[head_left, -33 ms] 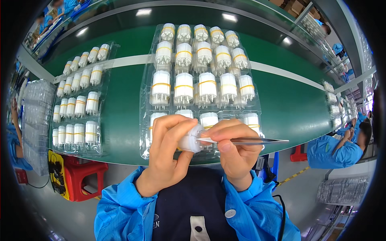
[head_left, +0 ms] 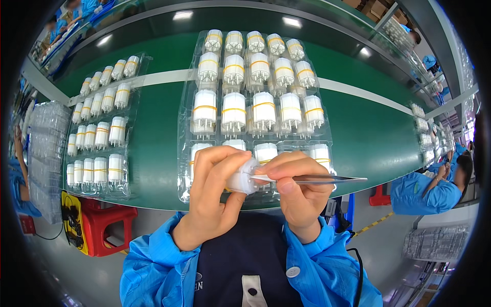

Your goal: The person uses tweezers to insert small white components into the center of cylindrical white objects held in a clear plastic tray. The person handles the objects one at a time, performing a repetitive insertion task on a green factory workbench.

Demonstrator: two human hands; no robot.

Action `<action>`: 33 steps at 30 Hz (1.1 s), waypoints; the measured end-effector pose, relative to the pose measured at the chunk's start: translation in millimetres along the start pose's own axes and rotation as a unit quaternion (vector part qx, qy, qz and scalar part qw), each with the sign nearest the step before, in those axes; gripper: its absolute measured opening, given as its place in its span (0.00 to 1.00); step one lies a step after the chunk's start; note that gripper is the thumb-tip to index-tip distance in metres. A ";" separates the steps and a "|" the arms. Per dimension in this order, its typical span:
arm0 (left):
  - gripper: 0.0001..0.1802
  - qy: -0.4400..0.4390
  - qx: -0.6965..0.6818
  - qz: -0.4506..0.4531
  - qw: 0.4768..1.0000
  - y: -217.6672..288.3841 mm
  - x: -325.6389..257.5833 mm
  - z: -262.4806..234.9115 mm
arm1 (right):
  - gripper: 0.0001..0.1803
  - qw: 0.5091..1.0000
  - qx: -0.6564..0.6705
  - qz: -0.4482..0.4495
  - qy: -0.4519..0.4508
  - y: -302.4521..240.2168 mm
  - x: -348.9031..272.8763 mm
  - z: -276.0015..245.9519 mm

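Note:
My left hand [head_left: 212, 192] is closed around a white cylindrical unit [head_left: 240, 180], turned so that one end faces right. My right hand [head_left: 303, 190] pinches a pair of metal tweezers [head_left: 322, 179] between thumb and fingers. One end of the tweezers points left and reaches the unit's right end. Whether the tips grip a pin or other small part there cannot be made out. Both hands are above the near edge of a clear plastic tray [head_left: 185, 133]. In it stand rows of similar white units [head_left: 263, 110] with yellow bands and metal pins pointing down.
A second clear tray [head_left: 97, 153] of white units lies left on the green table [head_left: 156, 130]. Stacked clear trays [head_left: 48, 148] are at the far left. A red stool [head_left: 107, 225] is below the table's front edge. A person in blue [head_left: 427, 189] sits at the right.

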State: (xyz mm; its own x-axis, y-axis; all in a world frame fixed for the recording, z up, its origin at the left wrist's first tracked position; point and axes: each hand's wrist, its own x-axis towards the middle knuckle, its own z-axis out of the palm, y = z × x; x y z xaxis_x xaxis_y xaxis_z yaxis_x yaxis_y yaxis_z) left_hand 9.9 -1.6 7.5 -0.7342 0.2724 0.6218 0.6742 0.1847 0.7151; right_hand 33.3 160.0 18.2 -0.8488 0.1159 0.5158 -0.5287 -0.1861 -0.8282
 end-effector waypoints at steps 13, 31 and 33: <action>0.36 -0.011 -0.004 -0.012 1.000 -1.5 -1.3 -1.5 | 0.07 1.000 0.008 0.017 0.000 2.3 -2.0 -0.9; 0.35 -0.018 0.001 -0.018 1.000 1.1 0.0 -3.2 | 0.07 1.000 0.010 0.028 0.002 1.2 0.0 1.1; 0.35 -0.018 -0.002 -0.019 1.000 -0.5 -1.3 -2.9 | 0.07 1.000 0.009 0.024 0.000 1.9 -0.3 0.4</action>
State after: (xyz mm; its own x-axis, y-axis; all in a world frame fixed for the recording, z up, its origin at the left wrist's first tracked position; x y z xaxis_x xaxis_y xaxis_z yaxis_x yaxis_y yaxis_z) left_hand 10.2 -4.8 7.2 -0.7555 0.2992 0.5828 0.6460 0.1918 0.7389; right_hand 32.6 159.3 16.5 -0.8730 0.1069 0.4758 -0.4876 -0.2085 -0.8478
